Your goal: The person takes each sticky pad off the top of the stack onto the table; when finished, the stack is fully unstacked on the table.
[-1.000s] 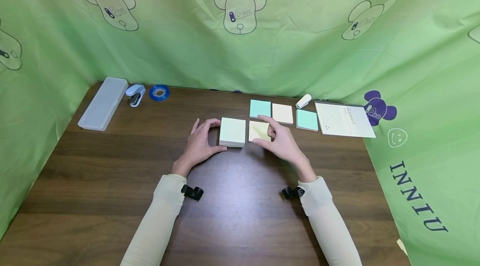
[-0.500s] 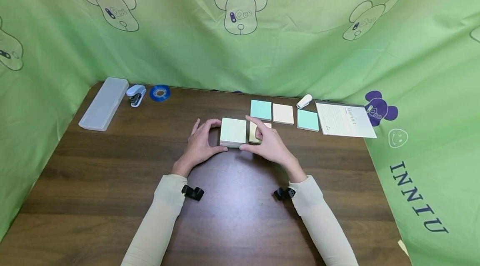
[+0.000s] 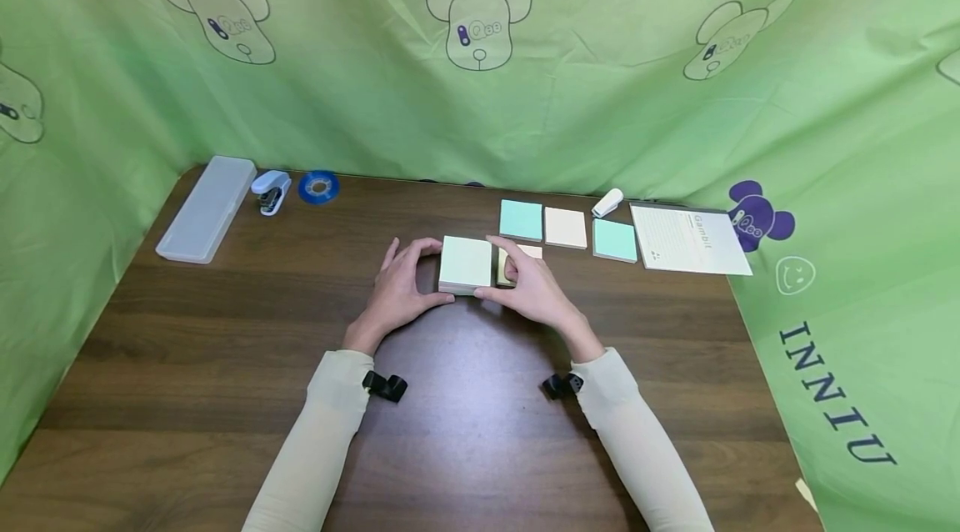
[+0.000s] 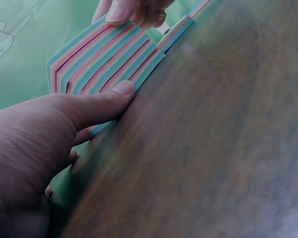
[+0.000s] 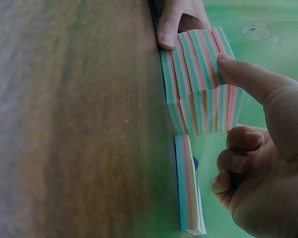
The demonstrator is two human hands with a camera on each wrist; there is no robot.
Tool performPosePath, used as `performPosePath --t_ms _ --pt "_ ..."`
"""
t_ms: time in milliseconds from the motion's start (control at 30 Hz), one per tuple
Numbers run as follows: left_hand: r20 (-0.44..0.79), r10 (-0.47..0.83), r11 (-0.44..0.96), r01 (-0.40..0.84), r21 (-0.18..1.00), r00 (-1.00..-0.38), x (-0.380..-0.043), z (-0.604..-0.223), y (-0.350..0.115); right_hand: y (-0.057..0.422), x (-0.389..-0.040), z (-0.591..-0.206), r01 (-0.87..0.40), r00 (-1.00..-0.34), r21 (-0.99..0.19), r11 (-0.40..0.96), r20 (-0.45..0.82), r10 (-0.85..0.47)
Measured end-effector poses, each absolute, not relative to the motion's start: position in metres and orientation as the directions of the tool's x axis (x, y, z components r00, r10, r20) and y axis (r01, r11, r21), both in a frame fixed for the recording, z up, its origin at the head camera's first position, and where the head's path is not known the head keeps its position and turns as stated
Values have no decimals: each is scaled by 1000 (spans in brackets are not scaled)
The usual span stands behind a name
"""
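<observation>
Head view: stack of square sticky-note pads [image 3: 465, 263], one, pale green on top, standing on the brown wood-grain table [image 3: 450, 449] between two hands.

Left hand [image 3: 399, 286], one, gripping the stack from the left: thumb at the near left corner, fingers reaching round the far left side. Right hand [image 3: 536, 290], one, pinching the stack from the right: thumb at the near right corner, index finger extended to the far right corner, remaining fingers curled in. Both wrist views show the stack's edges banded turquoise, pink and yellow, with layers slightly out of line, and both thumbs pressing its near face.

Yellow pad [image 3: 534, 252], one, just right of the stack, partly hidden by the right hand; whether the curled fingers touch it cannot be told.

Far right, in order: turquoise pad [image 3: 521, 220]; pale pink pad [image 3: 565, 228] beside it; second turquoise pad [image 3: 614, 240]; small white object [image 3: 607, 203] just beyond; notepad [image 3: 690, 238] marked "Gambit".

Far left: translucent lidded box [image 3: 206, 209], pale blue stapler [image 3: 272, 192], blue tape roll [image 3: 318, 187].

Backdrop: green curtain [image 3: 337, 98], printed with bear heads. Sleeves [image 3: 311, 432]: pale, two, each with a black wrist device.
</observation>
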State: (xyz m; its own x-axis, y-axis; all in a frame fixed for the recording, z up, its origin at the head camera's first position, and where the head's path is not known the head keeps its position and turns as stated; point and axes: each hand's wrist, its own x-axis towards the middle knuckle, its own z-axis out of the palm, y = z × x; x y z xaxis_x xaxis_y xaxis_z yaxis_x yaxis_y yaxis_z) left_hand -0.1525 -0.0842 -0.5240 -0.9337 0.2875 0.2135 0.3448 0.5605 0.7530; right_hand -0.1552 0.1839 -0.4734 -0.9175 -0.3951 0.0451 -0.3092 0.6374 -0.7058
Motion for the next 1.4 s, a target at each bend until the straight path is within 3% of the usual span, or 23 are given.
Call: performPosePath --t_ms 1400 --pt "193 284 564 326 758 -939 -153 -523 -85 189 -153 -464 -277 -939 -640 717 21 -344"
